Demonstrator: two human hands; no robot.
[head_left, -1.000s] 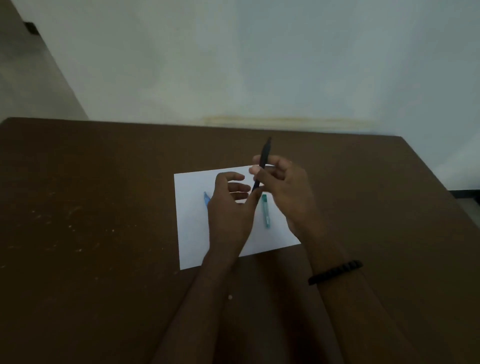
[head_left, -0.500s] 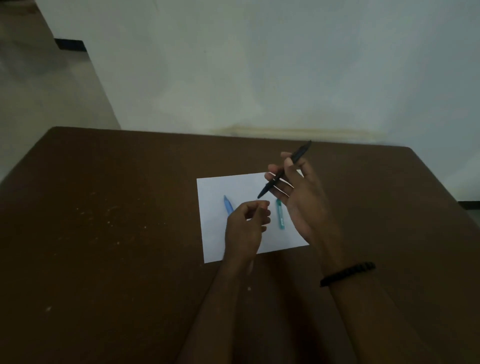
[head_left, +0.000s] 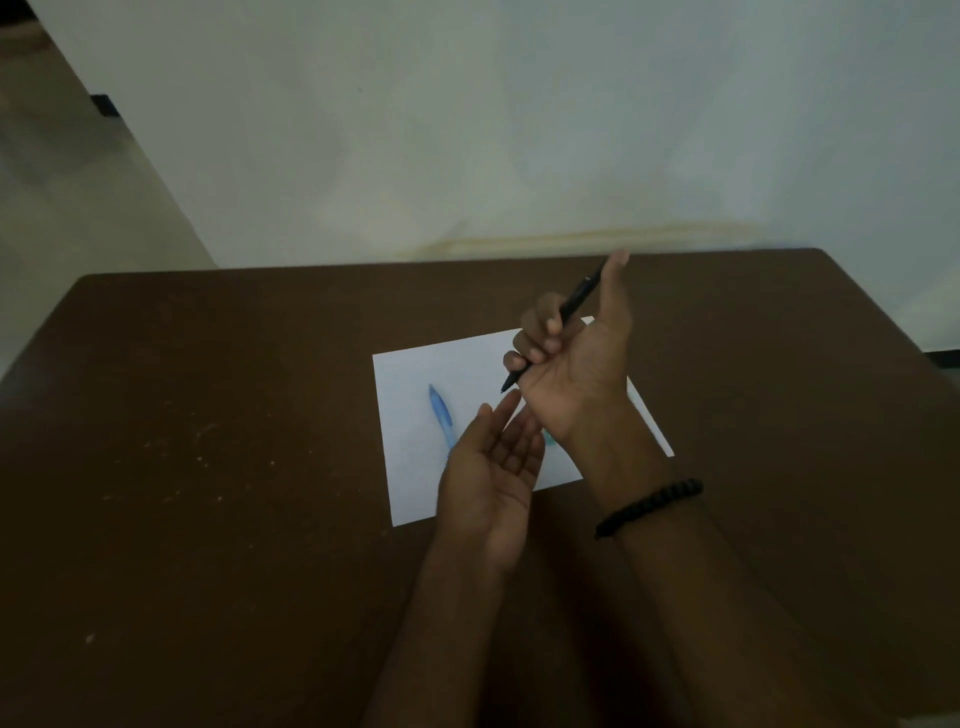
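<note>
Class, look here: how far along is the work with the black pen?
Done: the black pen is up off the paper, gripped by the right hand. In hand: its tip points down toward the open left hand. Left: the paper's visible part bears no marks; the blue pen lies on it untouched.

Two pens show plainly: one black pen (head_left: 577, 296) and one blue pen (head_left: 441, 415). A teal sliver (head_left: 549, 438) by the wrist is too hidden to count as a third. There is one sheet of paper (head_left: 415, 467), one table (head_left: 208, 467), one bracelet (head_left: 649, 506), and two hands: a left hand (head_left: 488, 467) and a right hand (head_left: 571, 374).
</note>
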